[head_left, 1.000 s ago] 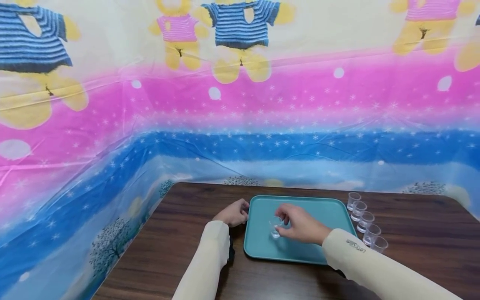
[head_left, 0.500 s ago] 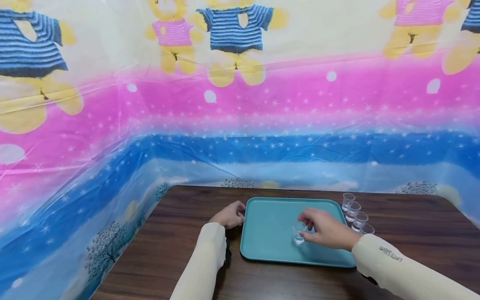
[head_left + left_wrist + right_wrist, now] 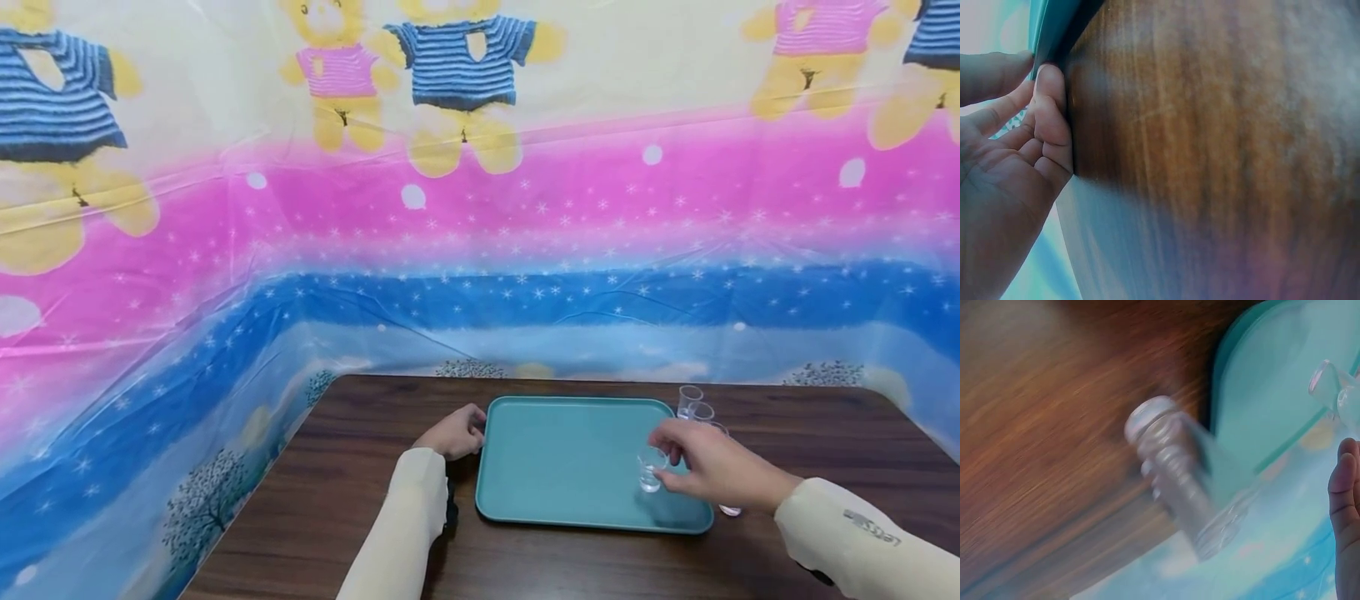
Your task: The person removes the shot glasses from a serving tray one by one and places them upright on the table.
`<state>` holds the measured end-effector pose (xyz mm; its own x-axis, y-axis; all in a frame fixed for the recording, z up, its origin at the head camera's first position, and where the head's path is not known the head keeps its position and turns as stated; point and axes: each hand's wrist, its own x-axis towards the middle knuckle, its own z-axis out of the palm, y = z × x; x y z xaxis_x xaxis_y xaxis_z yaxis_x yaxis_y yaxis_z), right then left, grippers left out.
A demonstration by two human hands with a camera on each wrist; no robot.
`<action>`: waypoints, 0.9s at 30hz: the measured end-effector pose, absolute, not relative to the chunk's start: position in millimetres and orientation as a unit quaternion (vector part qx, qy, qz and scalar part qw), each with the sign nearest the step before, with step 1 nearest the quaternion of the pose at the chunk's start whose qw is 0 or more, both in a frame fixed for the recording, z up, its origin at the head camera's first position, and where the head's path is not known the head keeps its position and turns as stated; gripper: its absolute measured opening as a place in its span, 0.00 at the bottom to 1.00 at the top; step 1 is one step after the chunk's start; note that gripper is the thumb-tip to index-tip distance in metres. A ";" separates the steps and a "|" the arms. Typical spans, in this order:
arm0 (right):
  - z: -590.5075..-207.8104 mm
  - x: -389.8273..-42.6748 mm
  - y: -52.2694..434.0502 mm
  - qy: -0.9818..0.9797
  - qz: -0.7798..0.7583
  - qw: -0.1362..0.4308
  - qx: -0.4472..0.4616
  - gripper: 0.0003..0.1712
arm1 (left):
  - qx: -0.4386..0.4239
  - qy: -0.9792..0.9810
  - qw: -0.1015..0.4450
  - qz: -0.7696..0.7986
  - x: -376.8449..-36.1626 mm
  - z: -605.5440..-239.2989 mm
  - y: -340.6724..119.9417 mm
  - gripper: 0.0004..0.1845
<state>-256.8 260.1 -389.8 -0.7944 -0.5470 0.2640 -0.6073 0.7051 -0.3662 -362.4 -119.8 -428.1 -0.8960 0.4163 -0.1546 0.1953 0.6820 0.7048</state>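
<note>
One dark wood worktop [image 3: 360, 517], backed by a printed plastic sheet [image 3: 225, 250]. The left hand [image 3: 450, 433] rests at the left rim of one teal tray [image 3: 555, 467], fingers curled against its edge, thumb above the rim. The right hand [image 3: 708, 471] pinches one small clear cup [image 3: 651, 471] between fingertips, over the tray's right end, close above its surface; contact with the tray cannot be confirmed. Beside the tray's right edge stands a row of clear cups [image 3: 693, 408]: three show in the head view; the wrist view blurs the row.
</note>
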 end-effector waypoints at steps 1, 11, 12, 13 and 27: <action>-388.8 -254.3 264.5 -0.921 0.224 0.069 0.312 0.15 | 0.169 0.905 0.153 0.360 -362.1 -428.2 -119.7 0.19; -382.6 -221.0 307.7 -0.923 0.236 0.109 0.283 0.15 | 0.173 0.902 0.155 0.363 -360.4 -423.8 -117.2 0.19; -382.8 -217.6 311.3 -0.923 0.237 0.119 0.279 0.15 | 0.174 0.901 0.156 0.365 -360.4 -423.7 -117.2 0.19; -383.3 -214.3 315.1 -0.923 0.235 0.127 0.278 0.15 | 0.175 0.901 0.157 0.366 -360.8 -423.9 -117.1 0.19; -415.2 -196.4 350.7 -0.927 0.259 0.092 0.257 0.13 | 0.170 0.899 0.159 0.372 -362.8 -427.2 -117.1 0.19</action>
